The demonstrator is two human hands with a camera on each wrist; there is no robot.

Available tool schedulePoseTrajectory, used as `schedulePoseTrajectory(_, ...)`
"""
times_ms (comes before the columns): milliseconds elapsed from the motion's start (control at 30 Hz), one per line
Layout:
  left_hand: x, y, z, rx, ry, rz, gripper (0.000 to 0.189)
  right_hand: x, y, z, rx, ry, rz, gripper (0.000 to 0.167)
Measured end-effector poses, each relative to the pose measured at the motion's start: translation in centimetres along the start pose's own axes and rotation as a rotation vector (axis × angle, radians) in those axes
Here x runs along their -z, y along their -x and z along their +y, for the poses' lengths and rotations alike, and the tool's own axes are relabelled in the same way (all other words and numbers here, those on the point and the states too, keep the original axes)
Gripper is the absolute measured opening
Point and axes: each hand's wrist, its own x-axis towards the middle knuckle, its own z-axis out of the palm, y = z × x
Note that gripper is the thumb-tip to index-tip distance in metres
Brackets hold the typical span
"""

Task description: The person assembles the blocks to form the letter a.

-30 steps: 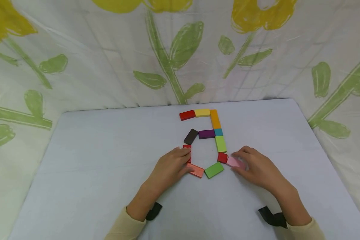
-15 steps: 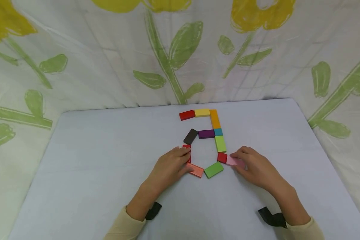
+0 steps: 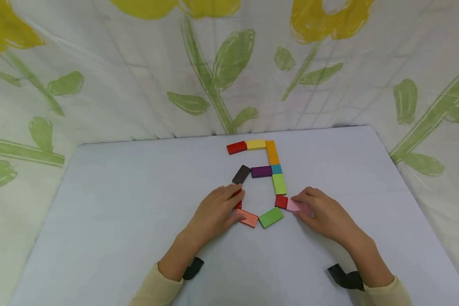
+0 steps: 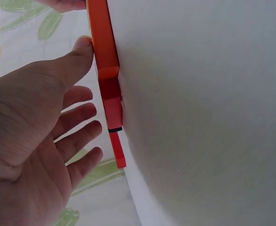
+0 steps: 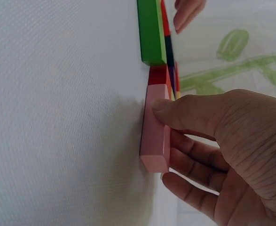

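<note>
In the head view, my left hand (image 3: 214,212) lies over a red block (image 3: 238,205), hiding much of it, with its thumb at a salmon-orange block (image 3: 247,218). The left wrist view shows that thumb touching the orange block (image 4: 105,42), the other fingers loosely bent. My right hand (image 3: 327,214) pinches a pink block (image 3: 297,206) between thumb and fingers. In the right wrist view, the thumb presses on the pink block (image 5: 155,127) and the fingers sit on its far side. Its end meets a small red block (image 3: 281,201).
A green block (image 3: 270,217) lies between the hands. Farther off, black (image 3: 241,174), purple (image 3: 261,171), blue (image 3: 276,169), lime (image 3: 279,184), orange (image 3: 272,153), yellow (image 3: 256,145) and red (image 3: 236,148) blocks form a bent line on the white table (image 3: 118,204).
My left fingers have shifted slightly away from me, covering the far end of the red block. The right hand keeps its pinch on the pink block. The head view has tilted slightly.
</note>
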Motion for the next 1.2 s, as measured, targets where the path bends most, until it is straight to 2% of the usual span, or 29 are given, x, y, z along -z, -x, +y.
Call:
schedulePoseTrajectory(167,0.5,-0.4,-0.4,0.028,0.04,-0.08,0.07,0.0,0.0,0.0,-0.003,0.003,0.002,0.036)
schedulePoseTrajectory(267,0.8,-0.9,-0.8,0.035,0.051,-0.097,0.075,-0.1,-0.1,0.0,0.005,0.0,0.006,0.036)
schedulePoseTrajectory(433,1.1,-2.1,-1.4,0.009,0.03,-0.117,0.08,-0.3,-0.1,0.1,0.003,0.007,0.003,0.037)
schedulePoseTrajectory(667,1.3,-2.8,-1.8,-0.027,0.017,-0.186,0.069,-0.2,0.0,0.3,0.001,0.01,0.0,0.037)
schedulePoseTrajectory(800,1.3,-3.0,-1.9,-0.041,-0.005,-0.178,0.065,-0.2,0.0,0.3,0.001,0.017,-0.003,0.037)
schedulePoseTrajectory(1200,1.4,-3.2,-2.4,-0.062,0.006,-0.181,0.066,0.0,-0.2,0.1,-0.015,0.006,-0.021,0.038)
